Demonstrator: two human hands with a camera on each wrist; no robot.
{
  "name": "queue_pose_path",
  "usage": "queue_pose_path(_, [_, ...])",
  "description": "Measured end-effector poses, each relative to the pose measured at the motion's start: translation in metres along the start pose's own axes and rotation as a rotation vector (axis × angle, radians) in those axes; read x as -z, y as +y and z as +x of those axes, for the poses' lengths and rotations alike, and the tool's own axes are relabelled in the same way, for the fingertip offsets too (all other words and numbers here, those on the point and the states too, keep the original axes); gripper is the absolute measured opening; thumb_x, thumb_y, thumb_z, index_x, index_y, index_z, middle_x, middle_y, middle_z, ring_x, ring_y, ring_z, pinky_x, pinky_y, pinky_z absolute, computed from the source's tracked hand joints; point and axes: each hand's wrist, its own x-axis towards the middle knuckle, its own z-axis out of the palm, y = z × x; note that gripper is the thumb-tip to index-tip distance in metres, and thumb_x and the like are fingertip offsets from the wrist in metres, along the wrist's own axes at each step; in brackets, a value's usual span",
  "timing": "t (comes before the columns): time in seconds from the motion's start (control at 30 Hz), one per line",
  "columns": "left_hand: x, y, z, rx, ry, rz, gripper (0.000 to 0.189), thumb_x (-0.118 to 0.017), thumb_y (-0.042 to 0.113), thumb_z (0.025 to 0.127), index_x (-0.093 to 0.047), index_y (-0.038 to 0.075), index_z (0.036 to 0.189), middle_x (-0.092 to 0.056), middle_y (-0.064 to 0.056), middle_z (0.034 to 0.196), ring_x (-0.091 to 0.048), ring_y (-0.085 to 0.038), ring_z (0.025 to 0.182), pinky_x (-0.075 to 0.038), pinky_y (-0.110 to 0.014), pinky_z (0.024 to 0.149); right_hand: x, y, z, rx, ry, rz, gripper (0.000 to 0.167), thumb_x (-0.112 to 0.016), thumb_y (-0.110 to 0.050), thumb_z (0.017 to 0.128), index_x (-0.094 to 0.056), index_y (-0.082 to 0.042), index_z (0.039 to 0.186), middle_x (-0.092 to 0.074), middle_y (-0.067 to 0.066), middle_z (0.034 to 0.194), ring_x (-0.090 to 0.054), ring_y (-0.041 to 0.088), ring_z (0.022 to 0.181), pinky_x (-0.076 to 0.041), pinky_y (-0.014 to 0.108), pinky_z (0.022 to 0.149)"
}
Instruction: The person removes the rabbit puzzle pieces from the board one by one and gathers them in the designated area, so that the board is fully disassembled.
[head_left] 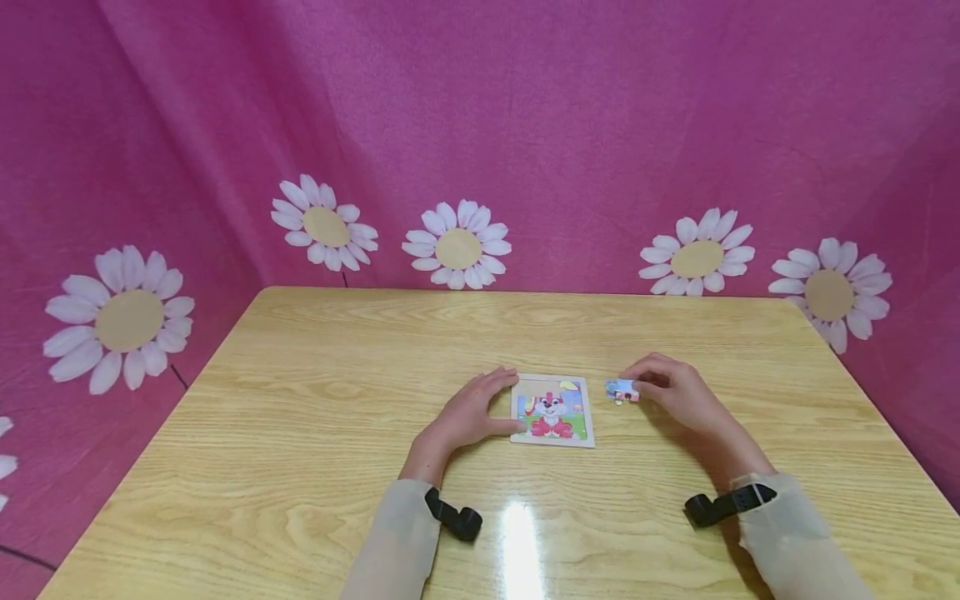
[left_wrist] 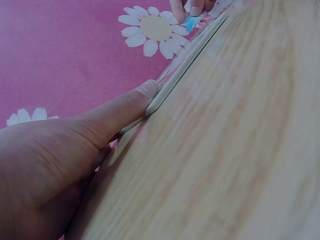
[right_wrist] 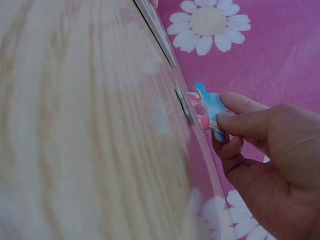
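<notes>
A small square jigsaw puzzle [head_left: 552, 428] with a pink cartoon animal lies in a pale tray [head_left: 590, 421]; bare tray shows along its upper left. My left hand [head_left: 467, 412] rests at the tray's left side, thumb on the lower left and fingers at the upper left corner. In the left wrist view the straight thumb [left_wrist: 131, 102] lies on the tray's edge. To the right of the tray my right hand [head_left: 678, 396] pinches a blue and pink puzzle piece [right_wrist: 214, 106] between thumb and fingers. Another puzzle piece [right_wrist: 184, 103] lies on the table just beside it.
The wooden table [head_left: 315, 383] has a straight far edge against a pink curtain [head_left: 525, 125] printed with daisies. Each wrist wears a black strap with a camera [head_left: 467, 523]. Light reflects off the table's near part.
</notes>
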Motion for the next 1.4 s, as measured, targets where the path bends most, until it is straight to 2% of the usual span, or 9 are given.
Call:
queue_pose_path(0.17, [0.0, -0.001, 0.0, 0.002, -0.003, 0.003, 0.079, -0.076, 0.042, 0.083, -0.041, 0.018, 0.15, -0.033, 0.004, 0.16, -0.023, -0.021, 0.152, -0.022, -0.047, 0.125, 0.005, 0.002, -0.004, -0.036, -0.005, -0.025, 0.019, -0.062, 0.002, 0.091, -0.074, -0.006, 0.103, -0.069, 0.01, 0.099, -0.06, 0.011, 0.088, -0.047, 0.008, 0.076])
queue_pose_path(0.33, [-0.001, -0.001, 0.0, 0.002, -0.004, 0.005, 0.079, -0.076, 0.042, 0.083, -0.041, 0.018, 0.15, -0.033, 0.003, 0.16, -0.023, -0.022, 0.152, -0.022, -0.048, 0.125, 0.01, 0.005, -0.007, -0.091, -0.014, -0.037, 0.018, -0.061, -0.001, 0.093, -0.074, -0.008, 0.104, -0.068, 0.01, 0.101, -0.057, 0.005, 0.09, -0.046, 0.007, 0.078])
queue_pose_path(0.57, [-0.001, -0.001, 0.0, -0.005, -0.002, 0.009, 0.078, -0.076, 0.042, 0.083, -0.042, 0.018, 0.149, -0.033, 0.002, 0.16, -0.024, -0.023, 0.152, -0.023, -0.049, 0.124, 0.015, 0.01, -0.011, -0.071, 0.018, -0.035, 0.017, -0.063, 0.002, 0.092, -0.074, -0.005, 0.103, -0.068, 0.011, 0.099, -0.054, -0.006, 0.088, -0.044, 0.005, 0.077])
queue_pose_path(0.73, [-0.001, -0.001, 0.001, -0.001, -0.001, 0.011, 0.078, -0.076, 0.042, 0.083, -0.042, 0.018, 0.149, -0.033, 0.002, 0.16, -0.024, -0.023, 0.152, -0.024, -0.049, 0.124, 0.019, 0.012, -0.015, -0.061, 0.022, -0.046, 0.017, -0.062, 0.002, 0.092, -0.074, -0.005, 0.102, -0.068, 0.012, 0.099, -0.055, -0.004, 0.087, -0.045, 0.005, 0.075])
queue_pose_path(0.93, [0.0, -0.001, 0.001, 0.001, -0.002, 0.012, 0.079, -0.076, 0.042, 0.083, -0.042, 0.017, 0.15, -0.033, 0.002, 0.16, -0.023, -0.022, 0.152, -0.022, -0.048, 0.125, 0.024, 0.013, -0.017, -0.125, 0.003, -0.046, 0.019, -0.061, 0.0, 0.093, -0.074, -0.008, 0.106, -0.067, 0.011, 0.103, -0.053, -0.004, 0.09, -0.046, 0.005, 0.077])
queue_pose_path(1.23, [-0.001, -0.002, 0.002, -0.002, 0.002, 0.002, 0.078, -0.076, 0.042, 0.083, -0.042, 0.018, 0.149, -0.034, 0.002, 0.16, -0.023, -0.023, 0.152, -0.023, -0.049, 0.124, 0.022, 0.021, -0.016, -0.095, 0.012, -0.081, 0.018, -0.062, 0.002, 0.092, -0.074, -0.006, 0.103, -0.067, 0.011, 0.1, -0.055, -0.003, 0.088, -0.045, 0.004, 0.076])
queue_pose_path(1.4, [-0.002, -0.003, 0.001, 0.004, 0.0, 0.003, 0.078, -0.076, 0.042, 0.083, -0.042, 0.019, 0.149, -0.034, 0.003, 0.16, -0.023, -0.022, 0.152, -0.022, -0.048, 0.125, 0.023, 0.022, -0.014, -0.12, -0.012, -0.106, 0.017, -0.062, -0.001, 0.093, -0.073, -0.005, 0.105, -0.067, 0.012, 0.101, -0.054, -0.003, 0.082, -0.047, 0.011, 0.071])
